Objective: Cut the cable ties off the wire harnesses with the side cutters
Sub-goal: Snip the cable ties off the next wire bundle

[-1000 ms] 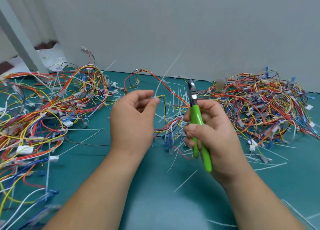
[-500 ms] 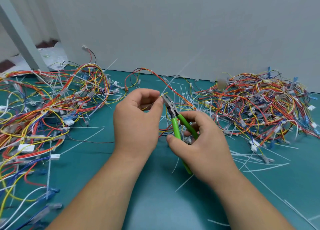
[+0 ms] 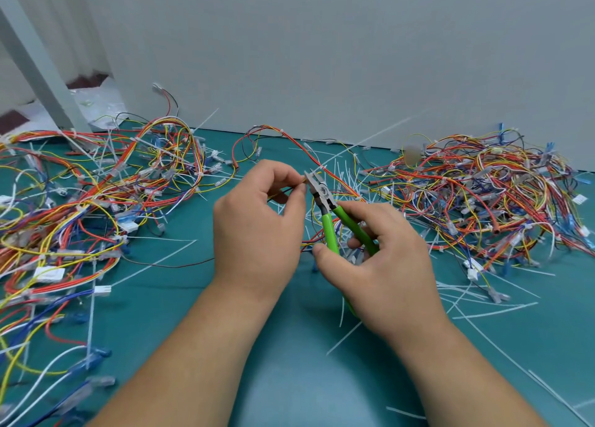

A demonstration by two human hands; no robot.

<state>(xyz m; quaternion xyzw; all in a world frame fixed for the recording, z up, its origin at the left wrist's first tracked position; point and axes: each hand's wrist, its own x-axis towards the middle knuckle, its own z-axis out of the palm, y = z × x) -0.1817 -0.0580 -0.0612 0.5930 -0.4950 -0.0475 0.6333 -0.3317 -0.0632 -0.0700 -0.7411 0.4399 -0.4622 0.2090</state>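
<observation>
Head view: a teal surface [image 3: 289, 378] meets a grey wall [image 3: 322, 56]. Left of the green-handled side cutters [image 3: 325, 212] sprawls one heap of wire harnesses [image 3: 96, 185], right of them a second heap [image 3: 483, 194], with cut cable ties [image 3: 489, 310] strewn nearby. The left hand [image 3: 257, 230] pinches a wire bundle [image 3: 281, 192] at the cutter tips; the right hand [image 3: 383, 269] grips the spread handles. A second ago the cutters stood upright, apart from that pinch.

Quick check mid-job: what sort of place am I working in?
Probably a workshop bench for harness rework: heaps of wire harnesses on a teal mat, cut ties strewn around, and side cutters in the right hand while the left hand pinches a wire.
</observation>
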